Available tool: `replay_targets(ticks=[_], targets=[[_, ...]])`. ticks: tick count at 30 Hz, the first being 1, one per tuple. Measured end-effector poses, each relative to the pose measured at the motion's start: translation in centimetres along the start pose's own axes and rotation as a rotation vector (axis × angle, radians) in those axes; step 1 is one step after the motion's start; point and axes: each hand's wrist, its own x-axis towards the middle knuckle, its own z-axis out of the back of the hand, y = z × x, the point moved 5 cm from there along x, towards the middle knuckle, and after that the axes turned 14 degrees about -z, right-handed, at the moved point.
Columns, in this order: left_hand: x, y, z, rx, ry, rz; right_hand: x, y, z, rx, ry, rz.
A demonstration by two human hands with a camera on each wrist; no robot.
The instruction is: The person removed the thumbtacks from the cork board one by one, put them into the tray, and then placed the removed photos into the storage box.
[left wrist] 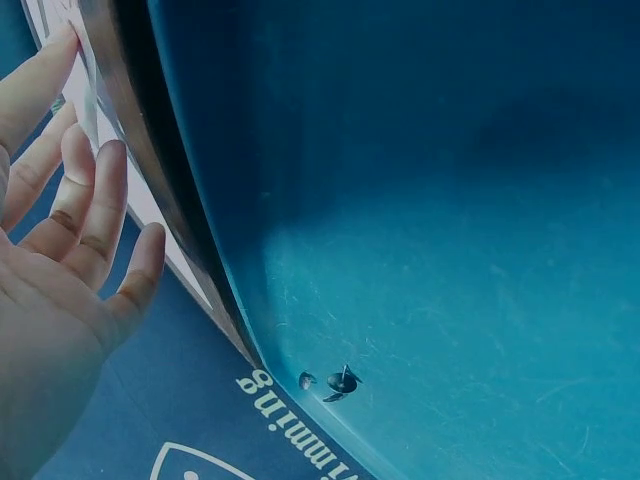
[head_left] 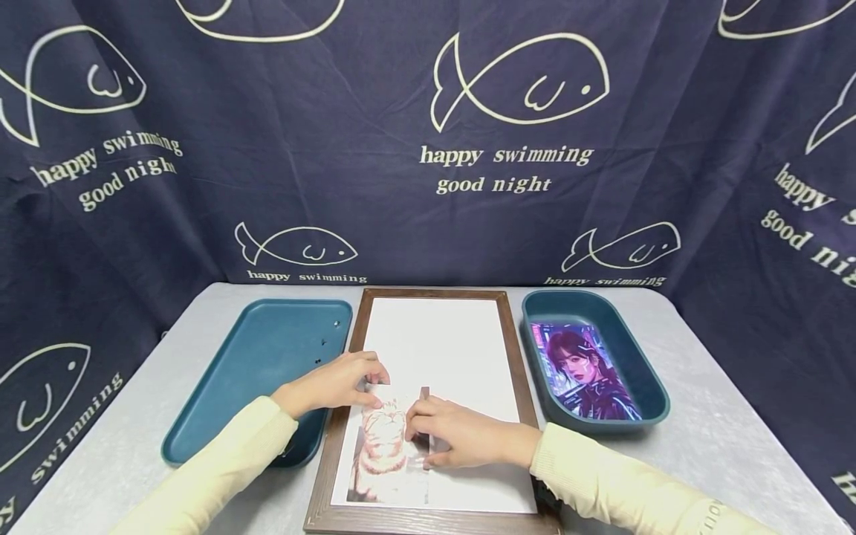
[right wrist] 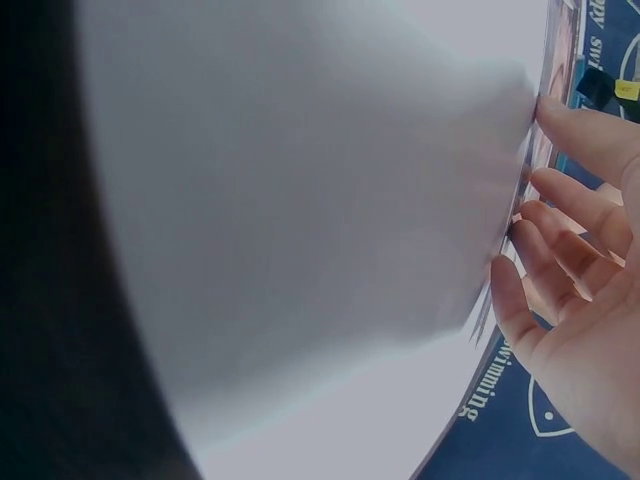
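A picture card (head_left: 384, 475), printed with a pale, striped animal-like figure washed out by glare, lies on the lower left of a white board (head_left: 435, 334) inside a brown wooden frame (head_left: 354, 518). My left hand (head_left: 339, 380) touches the card near its upper left corner, its thumb and fingers spread. At the card's right edge, beside a dark strip, rests my right hand (head_left: 468, 435). Its fingertips meet the surface in the right wrist view, the fingers loosely bent and not closing round anything. The left wrist view shows the left fingers (left wrist: 105, 215) relaxed beside the frame.
Left of the frame stands a blue tray (head_left: 267, 357) with several small dark metal pieces (left wrist: 341, 382) at its side. On the right, a deeper blue bin (head_left: 645, 368) holds a purple portrait picture (head_left: 585, 371). A dark fish-print curtain (head_left: 374, 148) hangs behind the table.
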Motion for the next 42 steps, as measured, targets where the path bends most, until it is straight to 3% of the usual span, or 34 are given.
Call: replay_targets(ticks=[12, 26, 35, 42], targets=[[-0.1, 0.1, -0.1, -0.013, -0.009, 0.006, -0.2, -0.1, 0.3, 0.033, 0.009, 0.012], [0.0, -0.1, 0.0, -0.05, -0.015, -0.01, -1.0, -1.0, 2.0, 0.06, 0.002, -0.094], [0.1, 0.0, 0.0, -0.064, -0.002, 0.007, -2.0, -2.2, 3.7, 0.053, -0.031, -0.133], [0.1, 0.1, -0.1, -0.094, -0.006, -0.017, -3.2, -3.3, 5.0, 0.071, -0.073, -0.172]])
